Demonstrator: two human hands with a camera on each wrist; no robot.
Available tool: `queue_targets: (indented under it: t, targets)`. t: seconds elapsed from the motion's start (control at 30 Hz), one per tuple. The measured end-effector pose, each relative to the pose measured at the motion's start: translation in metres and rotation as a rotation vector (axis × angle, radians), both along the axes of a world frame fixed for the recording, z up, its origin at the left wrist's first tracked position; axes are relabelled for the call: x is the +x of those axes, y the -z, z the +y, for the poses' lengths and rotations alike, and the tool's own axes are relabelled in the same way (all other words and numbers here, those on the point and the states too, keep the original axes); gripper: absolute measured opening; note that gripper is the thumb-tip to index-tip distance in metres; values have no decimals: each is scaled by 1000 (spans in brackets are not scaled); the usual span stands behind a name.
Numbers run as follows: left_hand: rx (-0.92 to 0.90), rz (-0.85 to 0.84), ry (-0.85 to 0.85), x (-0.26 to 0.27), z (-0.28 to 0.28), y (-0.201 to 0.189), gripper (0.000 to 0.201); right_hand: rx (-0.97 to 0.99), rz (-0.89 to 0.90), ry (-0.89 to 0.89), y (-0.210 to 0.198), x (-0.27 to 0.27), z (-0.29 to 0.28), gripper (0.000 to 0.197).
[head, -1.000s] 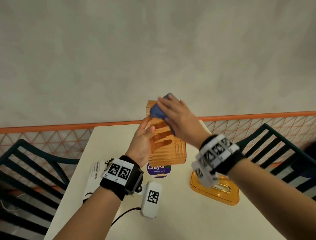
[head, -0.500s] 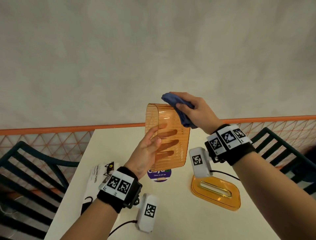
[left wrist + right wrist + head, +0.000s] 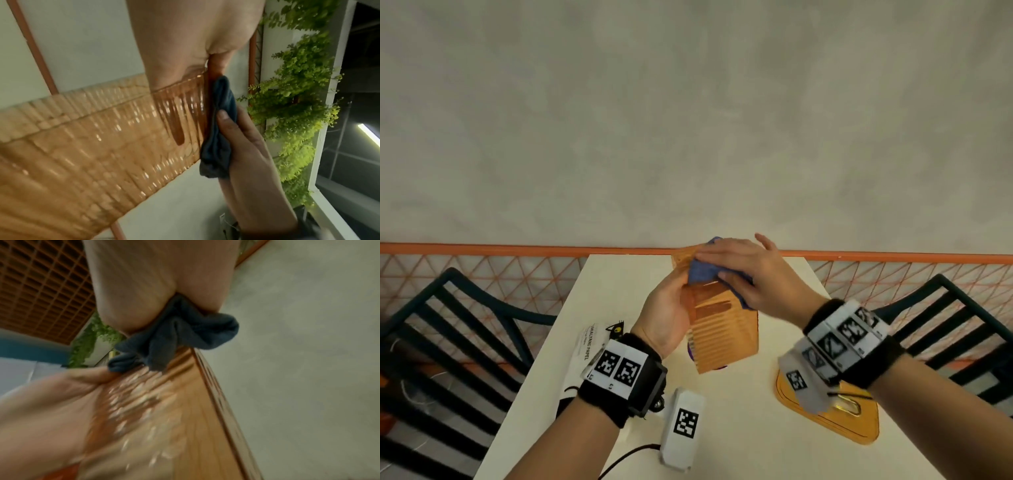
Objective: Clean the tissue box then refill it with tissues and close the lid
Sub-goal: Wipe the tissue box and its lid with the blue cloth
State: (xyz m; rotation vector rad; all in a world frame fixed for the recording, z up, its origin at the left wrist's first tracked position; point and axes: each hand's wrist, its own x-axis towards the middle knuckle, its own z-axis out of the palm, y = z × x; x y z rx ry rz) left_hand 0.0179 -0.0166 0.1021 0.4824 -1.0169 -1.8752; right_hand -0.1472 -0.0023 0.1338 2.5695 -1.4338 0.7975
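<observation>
My left hand (image 3: 667,308) holds the orange see-through ribbed tissue box (image 3: 726,339) above the table, tilted, thumb outside and fingers showing through its wall. My right hand (image 3: 750,274) presses a blue cloth (image 3: 703,270) against the box's far upper end, fingers laid flat over it. In the left wrist view the right thumb pins the cloth (image 3: 218,129) to the box's edge (image 3: 92,138). The right wrist view shows the cloth (image 3: 174,337) bunched on the box (image 3: 164,418). The orange lid (image 3: 859,428) lies on the table at the right. A white tissue pack (image 3: 587,342) lies at the left.
The white table (image 3: 619,274) ends at an orange railing (image 3: 482,248) with a mesh below. Dark slatted chairs stand to the left (image 3: 448,325) and right (image 3: 945,325). A purple sticker (image 3: 690,353) shows under the box. A cable runs over the table's near edge.
The box has tipped from upright to tilted and dropped lower. My right hand has swept the cloth from the box's top right corner leftward across its upper end.
</observation>
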Motion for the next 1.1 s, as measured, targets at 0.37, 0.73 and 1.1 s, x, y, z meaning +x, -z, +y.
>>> queue_targets:
  t: [0.37,0.73,1.1]
  targets:
    - [-173,-206,-38,6,-2,6,28,4,-68,-249,-10,26,0,39]
    - [-145,-181,-41,-1,-1,-1,18,7,-110,-105,-8,19,-6,38]
    - [-161,-137,95,-10,7,1,51,328,-513,139,-22,-21,-22,33]
